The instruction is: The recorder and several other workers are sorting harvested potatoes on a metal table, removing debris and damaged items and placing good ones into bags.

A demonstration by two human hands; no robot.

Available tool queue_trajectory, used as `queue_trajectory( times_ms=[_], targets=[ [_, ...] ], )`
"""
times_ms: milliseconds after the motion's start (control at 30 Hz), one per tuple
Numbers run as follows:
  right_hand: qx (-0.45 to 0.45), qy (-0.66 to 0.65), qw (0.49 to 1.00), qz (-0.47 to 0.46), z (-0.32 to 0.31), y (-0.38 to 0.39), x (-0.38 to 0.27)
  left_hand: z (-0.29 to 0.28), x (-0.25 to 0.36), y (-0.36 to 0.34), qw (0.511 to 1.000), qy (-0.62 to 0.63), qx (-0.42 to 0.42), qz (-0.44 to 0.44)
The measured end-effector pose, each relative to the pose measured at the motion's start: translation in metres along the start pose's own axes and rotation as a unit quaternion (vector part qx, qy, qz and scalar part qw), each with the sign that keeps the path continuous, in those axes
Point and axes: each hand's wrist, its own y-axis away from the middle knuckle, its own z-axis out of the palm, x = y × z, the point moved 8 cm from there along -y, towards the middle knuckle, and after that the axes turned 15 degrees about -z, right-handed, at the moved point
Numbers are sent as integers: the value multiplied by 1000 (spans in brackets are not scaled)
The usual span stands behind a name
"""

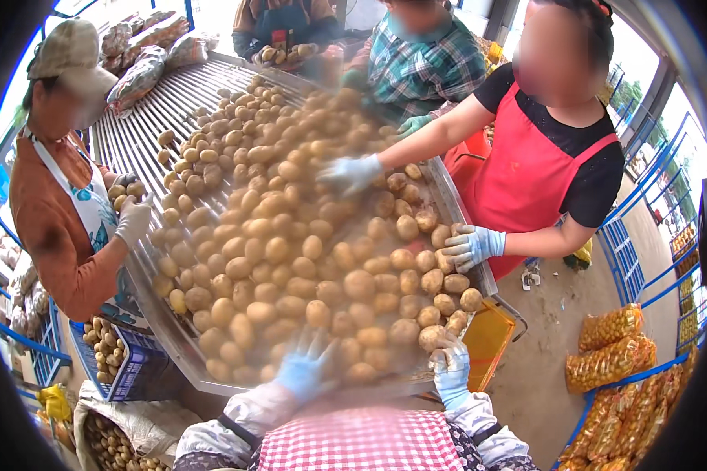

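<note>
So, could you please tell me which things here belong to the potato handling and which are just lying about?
In use: potatoes, slatted metal table, probably the blue crate.
Seemingly lying about: filled net bags at right, floor litter.

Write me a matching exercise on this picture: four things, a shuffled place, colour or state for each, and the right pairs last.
Column one
1. Person's left hand
2. Person's right hand
3. Plastic crate
4. Bib apron

Column two
A. At the near right corner of the metal table
B. Blue, with potatoes inside
C. Red, worn by someone at the table's right side
D. Blurred, fingers spread, at the middle of the near edge

Pairs: 1-D, 2-A, 3-B, 4-C
</note>
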Motion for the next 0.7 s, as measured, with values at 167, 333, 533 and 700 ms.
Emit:
queue_trajectory(
  times_ms=[167,333,533,700],
  targets=[
    [-29,15,999,21,-3,3,-3,19,32,-38,993,-112,37,29],
    [-81,9,997,-11,31,-26,-7,30,86,-74,998,-18,46,48],
    [-81,46,994,-60,1,-66,10,9,86,-62,969,188,-70,142],
    [-130,16,970,-205,-41,-104,-21,-10,21,-57,989,13,61,-134]
  ],
)
